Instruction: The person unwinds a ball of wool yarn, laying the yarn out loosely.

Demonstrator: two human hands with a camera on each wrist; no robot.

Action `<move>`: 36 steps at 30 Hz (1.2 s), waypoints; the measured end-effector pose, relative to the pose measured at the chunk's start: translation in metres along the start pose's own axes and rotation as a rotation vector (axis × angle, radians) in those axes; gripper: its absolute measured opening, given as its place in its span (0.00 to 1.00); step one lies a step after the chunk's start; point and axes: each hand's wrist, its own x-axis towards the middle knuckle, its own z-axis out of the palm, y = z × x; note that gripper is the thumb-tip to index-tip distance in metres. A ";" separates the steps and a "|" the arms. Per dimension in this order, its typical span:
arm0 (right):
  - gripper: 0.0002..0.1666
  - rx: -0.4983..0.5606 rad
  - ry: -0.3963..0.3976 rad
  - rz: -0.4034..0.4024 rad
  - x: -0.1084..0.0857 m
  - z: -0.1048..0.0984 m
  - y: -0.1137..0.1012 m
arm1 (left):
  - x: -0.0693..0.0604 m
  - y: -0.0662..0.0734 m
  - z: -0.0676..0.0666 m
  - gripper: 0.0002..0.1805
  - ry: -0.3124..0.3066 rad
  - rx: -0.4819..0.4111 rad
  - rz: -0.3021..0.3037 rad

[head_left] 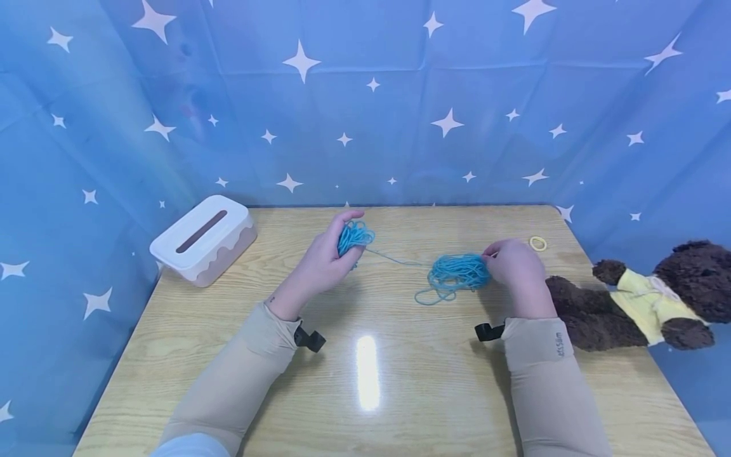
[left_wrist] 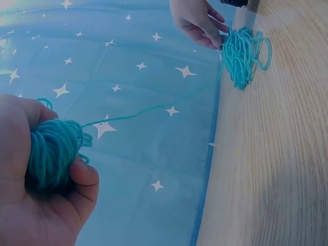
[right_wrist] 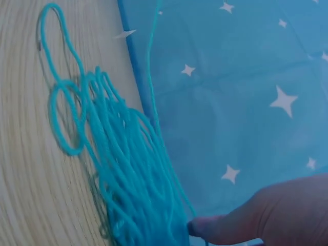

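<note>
My left hand [head_left: 321, 265] is raised above the table, gripping a small wound ball of turquoise yarn [head_left: 354, 235] with its fingers and thumb curled round it. Toward the right, a loose tangle of the same yarn [head_left: 457, 273] lies on the wood, some loops spilling out at its left. At the tangle's right end, my right hand [head_left: 516, 263] pinches yarn between thumb and fingers; its thumb [right_wrist: 220, 228] shows beside the strands in the right wrist view. A single strand [left_wrist: 148, 109] runs across from the ball to the tangle near the right hand.
A white and pinkish tissue box [head_left: 207, 238] with a slotted lid stands at the table's back left. Behind the right hand lies a small yellow ring [head_left: 538, 244]. A brown plush toy in a yellow top [head_left: 639, 304] lies over the right edge. A starry blue curtain [head_left: 365, 114] hangs behind.
</note>
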 end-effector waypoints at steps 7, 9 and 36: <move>0.26 0.093 0.188 -0.266 -0.016 0.011 -0.046 | 0.001 0.000 0.002 0.36 -0.002 -0.003 0.017; 0.26 0.215 0.193 -0.385 -0.021 0.023 -0.067 | 0.000 0.000 0.002 0.36 -0.006 -0.006 0.019; 0.19 0.711 0.354 -0.493 -0.047 0.046 -0.110 | -0.001 0.001 0.004 0.36 -0.074 -0.036 0.022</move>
